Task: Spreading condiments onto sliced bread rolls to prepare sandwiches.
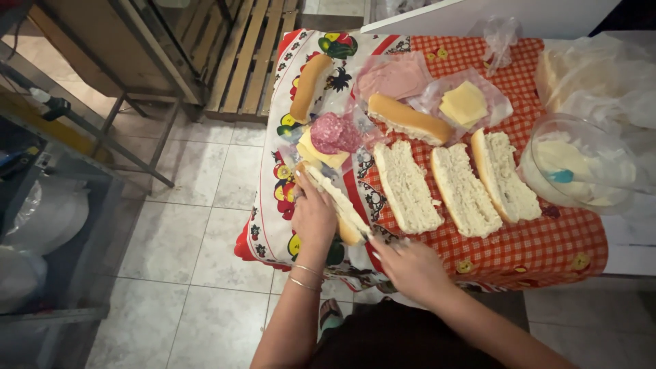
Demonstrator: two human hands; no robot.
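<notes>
Both forearms rise from the bottom edge of the frame; the left hand (313, 217), two thin bangles on its wrist, lies closed over a bread roll (339, 208) at the near-left edge of the table, and the right hand (408, 265) is curled at the roll's near end, though what it grips is too small to make out. Just right of them, three opened roll halves (408, 186) lie crumb side up in a row on the red checked tablecloth (533, 249). Right of those stands one clear plastic tub (581, 164) of pale spread with a blue-handled tool in it. Above the held roll sit slices of salami (333, 132) on yellow cheese, with two whole rolls (408, 117) beyond, one at centre and one toward the upper left. Farther back, two clear bags lie open: one of pink ham (396, 76), one of cheese slices (464, 102). White wrapping at the upper right is cut off by the frame, and a wooden pallet (249, 55) leans at the top.
</notes>
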